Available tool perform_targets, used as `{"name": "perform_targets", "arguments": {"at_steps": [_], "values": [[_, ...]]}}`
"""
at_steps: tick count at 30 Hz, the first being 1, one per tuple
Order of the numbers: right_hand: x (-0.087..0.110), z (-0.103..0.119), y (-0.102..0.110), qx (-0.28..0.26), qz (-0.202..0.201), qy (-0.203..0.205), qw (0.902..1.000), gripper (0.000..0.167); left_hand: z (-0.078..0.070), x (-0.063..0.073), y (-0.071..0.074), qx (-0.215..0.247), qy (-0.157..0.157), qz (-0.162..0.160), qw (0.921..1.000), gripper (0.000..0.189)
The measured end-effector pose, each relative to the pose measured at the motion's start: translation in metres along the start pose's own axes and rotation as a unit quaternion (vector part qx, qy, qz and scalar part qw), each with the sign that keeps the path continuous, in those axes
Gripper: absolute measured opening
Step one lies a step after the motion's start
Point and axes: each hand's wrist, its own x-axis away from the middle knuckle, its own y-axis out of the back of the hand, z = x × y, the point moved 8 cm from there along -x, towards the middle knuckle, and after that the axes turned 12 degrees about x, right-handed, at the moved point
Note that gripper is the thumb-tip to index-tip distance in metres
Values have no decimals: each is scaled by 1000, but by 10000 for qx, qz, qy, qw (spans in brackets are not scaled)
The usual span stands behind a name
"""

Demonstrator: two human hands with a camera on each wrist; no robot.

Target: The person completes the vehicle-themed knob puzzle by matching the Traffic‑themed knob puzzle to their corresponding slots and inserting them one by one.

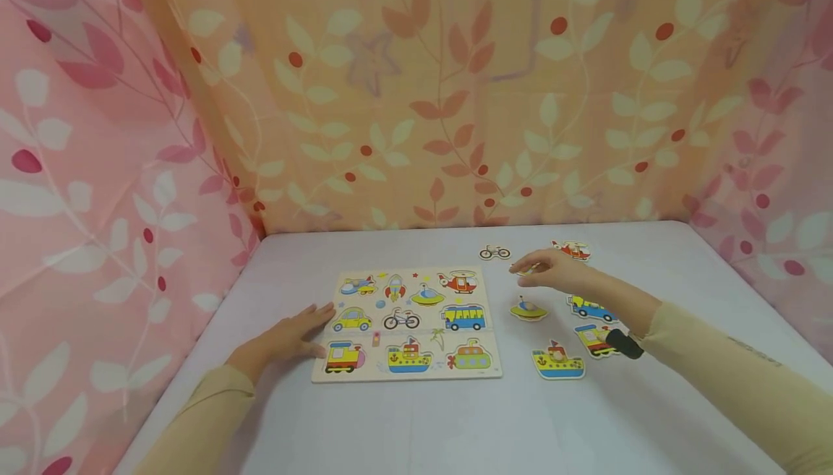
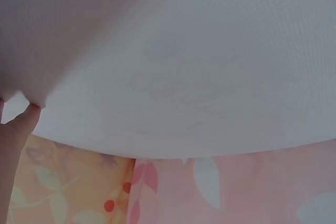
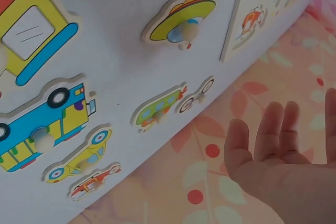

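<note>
A wooden puzzle board (image 1: 432, 316) with printed vehicles lies flat on the table. My left hand (image 1: 286, 337) is at its left edge, fingers extended, holding nothing; its fingertips also show at the border of the left wrist view. My right hand (image 1: 553, 270), relaxed and holding nothing, hovers over the loose pieces right of the board. Beneath its fingers the submarine piece (image 3: 161, 109) is partly covered in the head view. Nearer me lies the flying saucer piece (image 1: 529, 309), its round knob up. The bicycle piece (image 1: 494, 251) is just beyond the fingertips.
Around the right forearm lie the helicopter piece (image 1: 573, 249), bus piece (image 1: 592, 308), train piece (image 1: 595, 340) and ship piece (image 1: 558, 364). The car piece (image 3: 79, 156) shows in the right wrist view. Patterned curtains (image 1: 442, 99) enclose the white table (image 1: 416, 424) at back and sides.
</note>
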Motion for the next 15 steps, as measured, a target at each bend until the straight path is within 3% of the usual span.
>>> {"name": "perform_targets", "arguments": {"at_steps": [15], "values": [[27,-32,29,406,-124,-38,9991,38,-1,1,1,-44,-52,14,10000,89]]}}
